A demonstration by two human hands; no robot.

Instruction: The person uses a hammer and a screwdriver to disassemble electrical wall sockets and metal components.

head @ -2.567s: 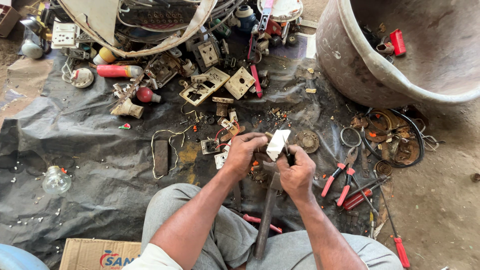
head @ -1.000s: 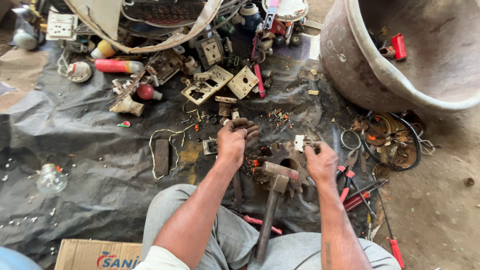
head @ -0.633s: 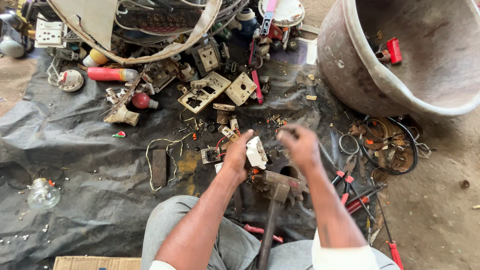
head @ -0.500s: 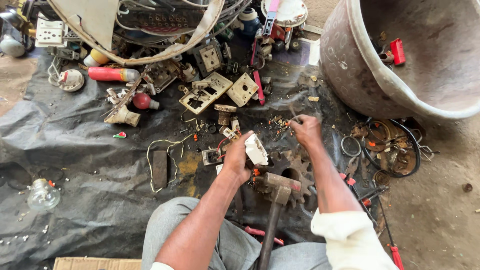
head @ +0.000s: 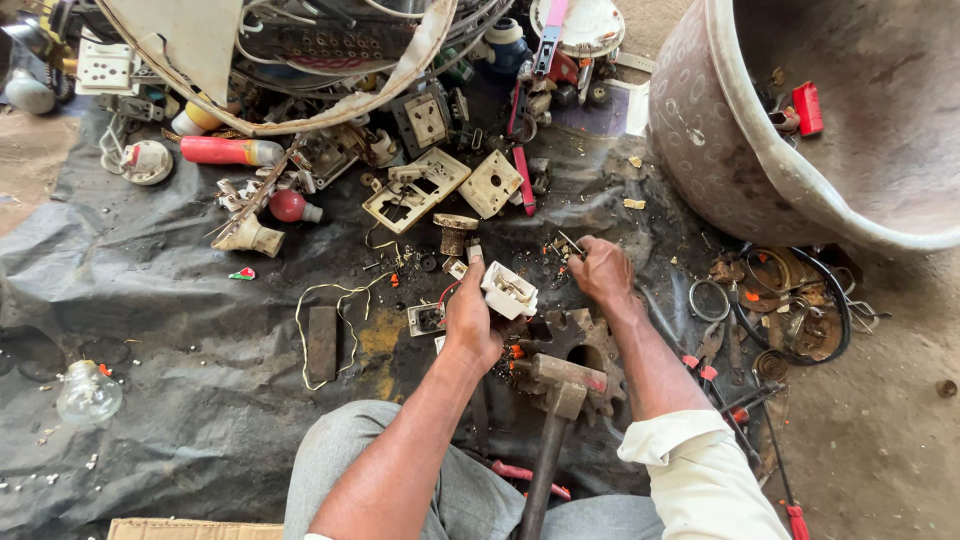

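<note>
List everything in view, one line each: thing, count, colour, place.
Sheet: one, black, spread on the ground under the parts.
Tub: one, grey, top right, a red part inside.
Switch block: one, white, in the left hand.
Hammer: one, rusty head, between the knees.
Gear: one, rusty, by the hammer head.
Switch plates: several, cream, top centre.
Bulb: one, clear, lower left.
Red bulb: one, upper left.
Wire: one, pale, looped left of centre.
Pliers: red handles, right; count unclear.
Left hand: holds the switch block.
Right hand: pinches a small metal piece.
</note>
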